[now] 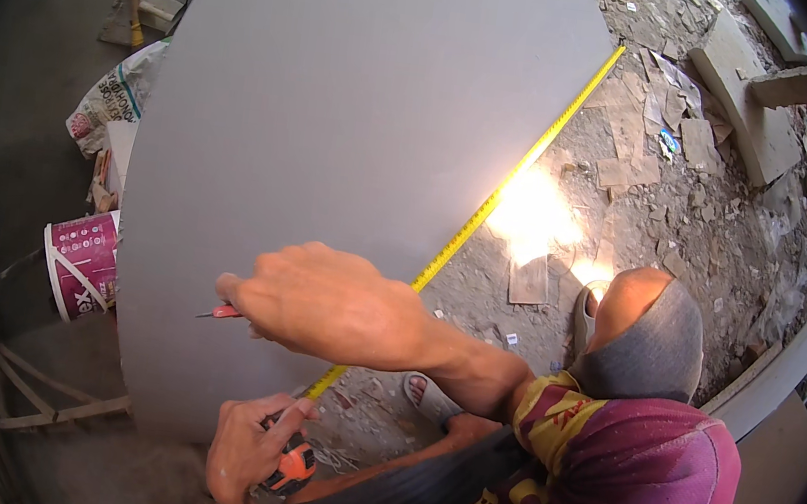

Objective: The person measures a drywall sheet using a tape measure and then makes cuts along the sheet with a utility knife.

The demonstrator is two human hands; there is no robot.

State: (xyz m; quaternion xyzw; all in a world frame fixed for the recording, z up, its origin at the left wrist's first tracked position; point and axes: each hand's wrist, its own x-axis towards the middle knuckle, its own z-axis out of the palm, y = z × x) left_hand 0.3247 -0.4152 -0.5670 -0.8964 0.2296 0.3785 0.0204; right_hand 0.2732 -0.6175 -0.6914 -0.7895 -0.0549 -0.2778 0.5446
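Note:
A large grey board (319,121) fills the middle of the head view. Along its right edge runs the yellow blade (526,156) of a tape measure, its far end at the board's far right corner. At the near edge, my left hand (249,445) is closed around the black and orange tape measure case (293,468). My right hand (337,304) is closed above the board and hides part of the blade. From its fingers sticks a slim red tool (227,311) with a thin dark point. Its exact kind is not clear.
Rubble and broken tile pieces (629,139) cover the ground at right, with pale slabs (744,102) farther out. A purple and white bucket (80,263), a printed sack (120,96) and a wooden frame (67,410) lie left of the board. My sandalled foot (431,396) stands near its edge.

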